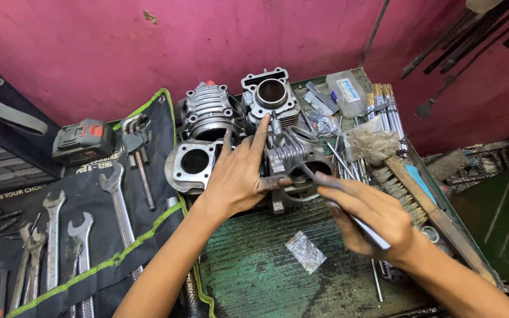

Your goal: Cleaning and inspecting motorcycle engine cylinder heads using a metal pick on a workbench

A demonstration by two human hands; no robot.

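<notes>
My left hand [241,174] rests on a grey finned engine cylinder [293,154] in the middle of the green tray, index finger stretched up along it and thumb pressed to its side. My right hand [367,213] holds a thin metal tool [324,184], whose dark tip reaches into the cylinder's round bore. Three other cylinder blocks stand around it: one at the back [271,94], one at the back left [207,112], and one at the left [192,162].
A dark tool roll [89,200] with several wrenches lies at the left, with a cordless tool battery [82,141] behind it. Wire brushes [407,188], rods and a clear box [347,91] sit at the tray's right. A small plastic bag [305,251] lies on the green tray [254,277]. Behind is a pink wall.
</notes>
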